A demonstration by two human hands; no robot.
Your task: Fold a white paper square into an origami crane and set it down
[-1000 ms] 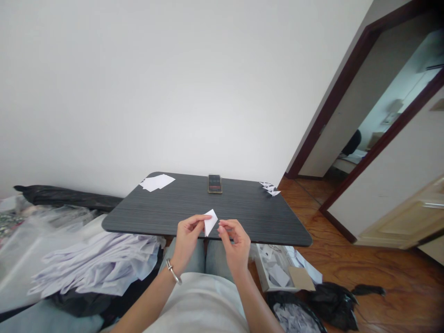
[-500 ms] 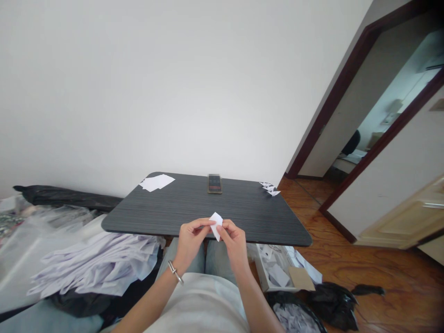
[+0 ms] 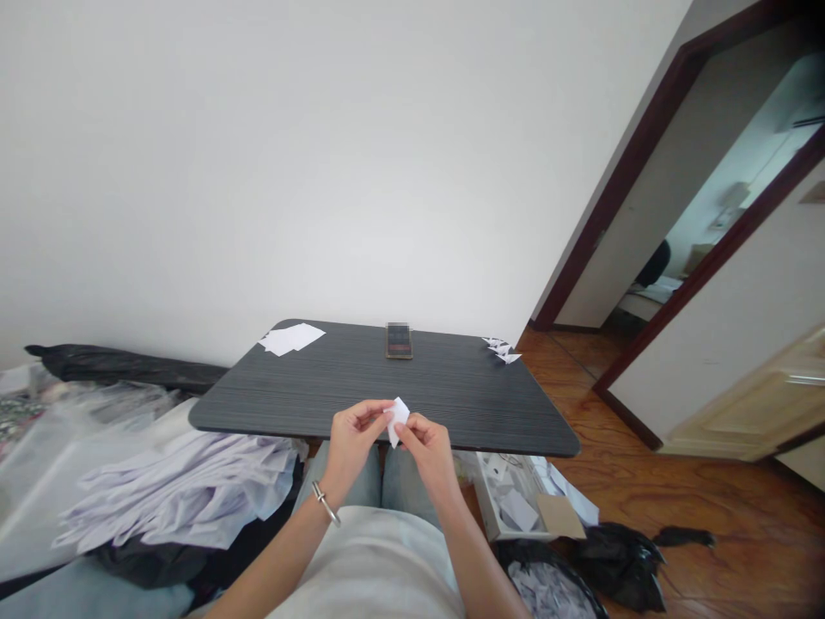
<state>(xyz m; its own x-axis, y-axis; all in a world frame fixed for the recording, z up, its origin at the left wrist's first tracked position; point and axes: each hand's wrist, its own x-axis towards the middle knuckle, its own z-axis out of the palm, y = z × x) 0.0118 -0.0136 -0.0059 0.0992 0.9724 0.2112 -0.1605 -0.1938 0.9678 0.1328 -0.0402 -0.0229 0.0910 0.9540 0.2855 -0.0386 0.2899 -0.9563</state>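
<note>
A small folded white paper piece point(image 3: 397, 417) is pinched between both my hands just above the near edge of the dark table point(image 3: 309, 391). My left hand point(image 3: 351, 438), with a metal bracelet on the wrist, grips its left side with fingers closed. My right hand point(image 3: 426, 447) pinches its right side, fingers pressed together. The paper's lower part is hidden behind my fingers.
On the table lie a phone point(image 3: 399, 340) at the far middle, loose white sheets point(image 3: 291, 338) at the far left and small folded paper pieces point(image 3: 504, 349) at the far right. A heap of white paper point(image 3: 174, 490) lies left; a box of paper scraps point(image 3: 516, 507) and black bags point(image 3: 619, 563) lie right.
My two hands have come closer together around the paper. The piece now looks smaller and more folded than a second ago, when it stood up as a larger triangle.
</note>
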